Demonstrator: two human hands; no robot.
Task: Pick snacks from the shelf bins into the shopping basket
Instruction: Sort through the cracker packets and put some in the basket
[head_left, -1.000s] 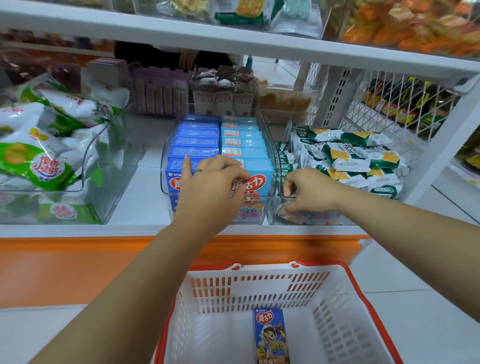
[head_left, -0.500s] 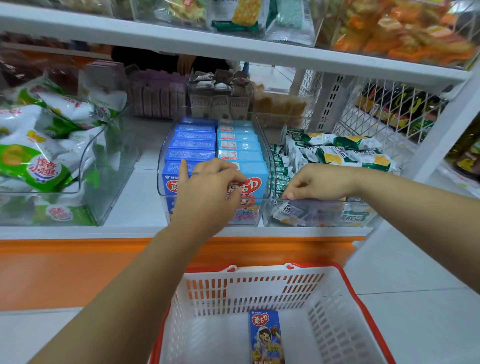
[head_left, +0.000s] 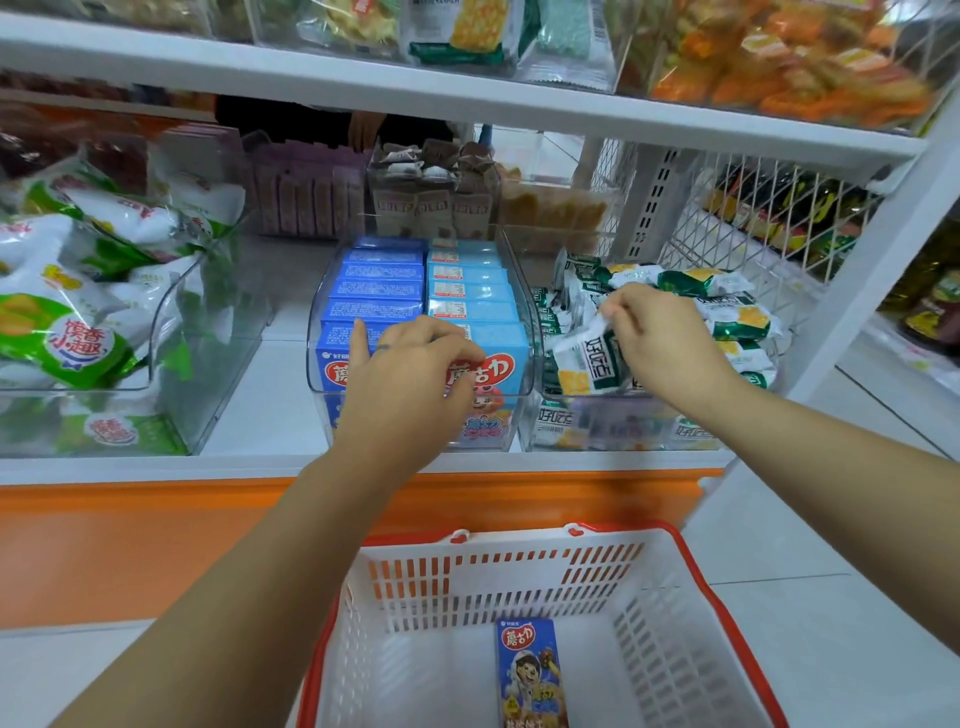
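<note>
Shelf (head_left: 270, 395) bins stood over the basket (head_left: 727, 597). A green-and-white packet (head_left: 587, 364), pinched at its top by the right hand (head_left: 660, 343), had risen clear of the right bin (head_left: 623, 434); moments earlier that hand sat at the bin's rim. The left hand (head_left: 410, 384) stayed curled over the front blue boxes (head_left: 493, 364). Judgement: the packet is ready to go into the basket.

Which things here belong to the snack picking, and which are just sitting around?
In use: right hand pinching a green packet; left hand on the blue boxes; basket holding one snack carton.
Idle: chip bags, purple packs, orange packets.
</note>
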